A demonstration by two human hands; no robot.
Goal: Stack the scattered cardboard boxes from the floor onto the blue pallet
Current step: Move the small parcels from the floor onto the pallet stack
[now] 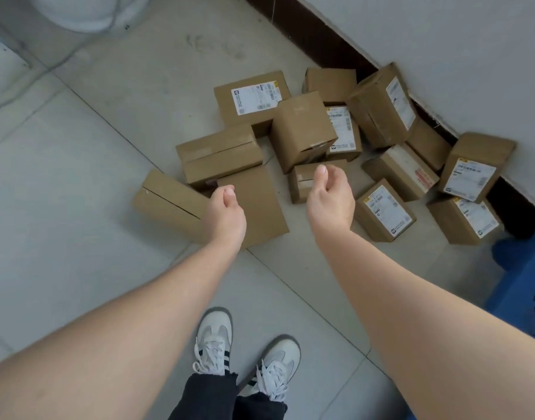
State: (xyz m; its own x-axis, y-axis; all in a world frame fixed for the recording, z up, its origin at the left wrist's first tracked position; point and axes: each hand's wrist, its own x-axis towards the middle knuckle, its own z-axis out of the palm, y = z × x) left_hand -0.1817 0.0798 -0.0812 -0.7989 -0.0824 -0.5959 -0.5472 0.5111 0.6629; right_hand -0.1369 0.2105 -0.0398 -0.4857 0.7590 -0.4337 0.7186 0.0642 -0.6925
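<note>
Several brown cardboard boxes lie scattered on the grey tiled floor near the wall. A flat box (260, 204) lies nearest me, with a long box (169, 198) to its left and a taped box (220, 156) behind. A cube-shaped box (302, 128) stands tilted in the middle. My left hand (225, 215) hovers over the flat box, fingers loosely curled, holding nothing. My right hand (331, 197) hangs above a small box (302, 183), also loosely curled and holding nothing. A corner of the blue pallet (521, 286) shows at the right edge.
Labelled boxes (475, 168) lean against the white wall (442, 40) with its dark skirting. My feet in white sneakers (214, 341) stand on the tiles below. A white rounded object (90, 10) sits at the top left.
</note>
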